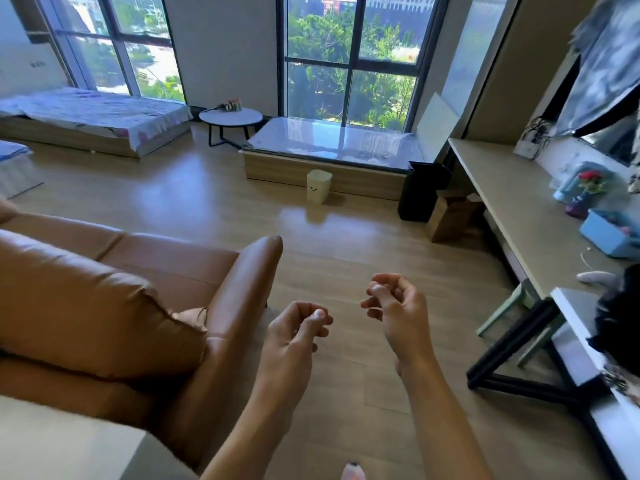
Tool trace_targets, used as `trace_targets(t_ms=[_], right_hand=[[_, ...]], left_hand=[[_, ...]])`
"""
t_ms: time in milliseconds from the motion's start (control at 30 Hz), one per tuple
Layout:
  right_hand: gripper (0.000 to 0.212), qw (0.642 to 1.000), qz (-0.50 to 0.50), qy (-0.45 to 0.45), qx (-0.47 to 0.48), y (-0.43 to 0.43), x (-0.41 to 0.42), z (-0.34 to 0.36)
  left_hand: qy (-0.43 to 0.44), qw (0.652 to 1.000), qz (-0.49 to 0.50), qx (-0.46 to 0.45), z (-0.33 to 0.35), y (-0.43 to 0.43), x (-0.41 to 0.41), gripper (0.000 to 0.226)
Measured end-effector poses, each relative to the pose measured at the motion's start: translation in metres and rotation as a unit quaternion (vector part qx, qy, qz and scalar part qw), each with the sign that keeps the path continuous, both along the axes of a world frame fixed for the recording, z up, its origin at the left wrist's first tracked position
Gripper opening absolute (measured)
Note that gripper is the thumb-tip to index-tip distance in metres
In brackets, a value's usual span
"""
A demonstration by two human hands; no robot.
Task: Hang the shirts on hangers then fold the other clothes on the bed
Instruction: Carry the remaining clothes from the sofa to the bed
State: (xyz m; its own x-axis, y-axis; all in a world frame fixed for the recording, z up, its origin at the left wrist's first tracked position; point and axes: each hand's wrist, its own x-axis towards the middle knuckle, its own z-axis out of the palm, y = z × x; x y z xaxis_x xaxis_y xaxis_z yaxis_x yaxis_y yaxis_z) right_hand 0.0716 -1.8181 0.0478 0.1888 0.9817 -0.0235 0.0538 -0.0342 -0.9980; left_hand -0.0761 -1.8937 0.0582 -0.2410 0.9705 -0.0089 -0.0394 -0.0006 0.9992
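My left hand (298,332) and my right hand (394,306) are raised side by side over the wooden floor, both with loosely curled fingers and holding nothing. A bed (93,112) with a pale printed cover stands far off at the back left, under the window. A grey-and-black garment (602,64) hangs at the top right. A dark piece of clothing (620,327) lies at the right edge on a white-topped table (571,348). No hanger is in view.
A brown leather sofa (104,289) fills the left, its armrest beside my left hand. A long desk (512,202) with a blue box runs along the right wall. A round side table (230,117), a window bench (329,161), a small bin (318,186) and black bins stand at the back.
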Motion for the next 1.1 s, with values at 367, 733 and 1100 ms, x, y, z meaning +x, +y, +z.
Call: trace_targets(t_ms=[367,733,1100], right_hand=[[0.004,0.996,0.080,-0.040,0.014,0.273,0.017,-0.006],[0.005,0.982,0.167,-0.082,0.016,0.532,-0.047,-0.008],[0.005,0.979,0.192,-0.065,0.021,0.802,-0.144,0.005]], left_hand=[[-0.025,0.996,0.083,-0.012,-0.002,0.262,0.027,0.016],[-0.053,0.990,0.132,-0.005,-0.011,0.525,-0.016,0.019],[-0.028,0.990,0.138,-0.020,0.010,0.782,-0.107,0.019]])
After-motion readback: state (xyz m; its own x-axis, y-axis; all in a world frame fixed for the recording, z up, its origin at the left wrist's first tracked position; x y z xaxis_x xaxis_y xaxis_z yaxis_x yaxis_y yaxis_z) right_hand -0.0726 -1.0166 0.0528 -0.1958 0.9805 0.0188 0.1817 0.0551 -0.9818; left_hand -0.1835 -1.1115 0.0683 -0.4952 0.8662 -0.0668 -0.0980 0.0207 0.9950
